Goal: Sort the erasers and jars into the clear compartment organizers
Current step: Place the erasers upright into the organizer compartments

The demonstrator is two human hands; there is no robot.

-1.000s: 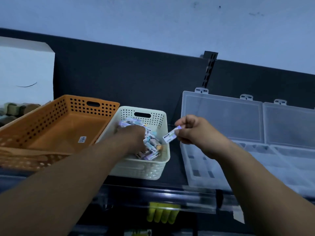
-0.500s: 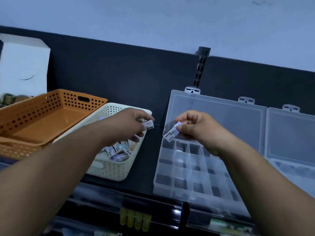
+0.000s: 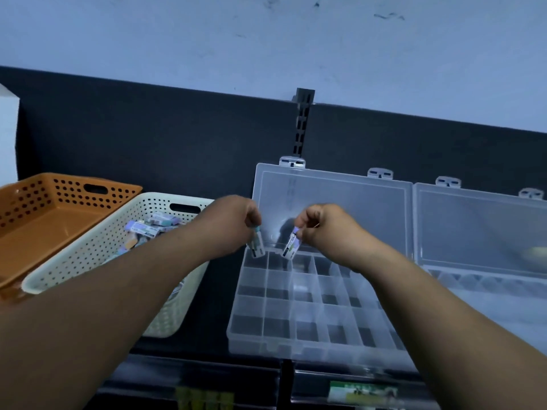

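Observation:
My left hand (image 3: 233,224) pinches a small wrapped eraser (image 3: 258,247) that hangs down over the far left corner of the clear compartment organizer (image 3: 299,344). My right hand (image 3: 324,230) pinches a second eraser (image 3: 291,247) just above the organizer's back row. Its lid (image 3: 340,208) stands open against the dark back panel. Left of the organizer, a white perforated basket (image 3: 97,253) holds several more wrapped erasers (image 3: 148,227). No jars are visible.
An orange perforated basket (image 3: 44,232) sits at the far left, beside the white one. A second clear organizer (image 3: 485,279) lies open at the right. A black slotted rail (image 3: 302,122) rises behind. The shelf's front edge runs below the organizers.
My left hand left the white basket with an eraser and moved right over the organizer. My right hand carried its eraser lower over the back row. The view shifted right.

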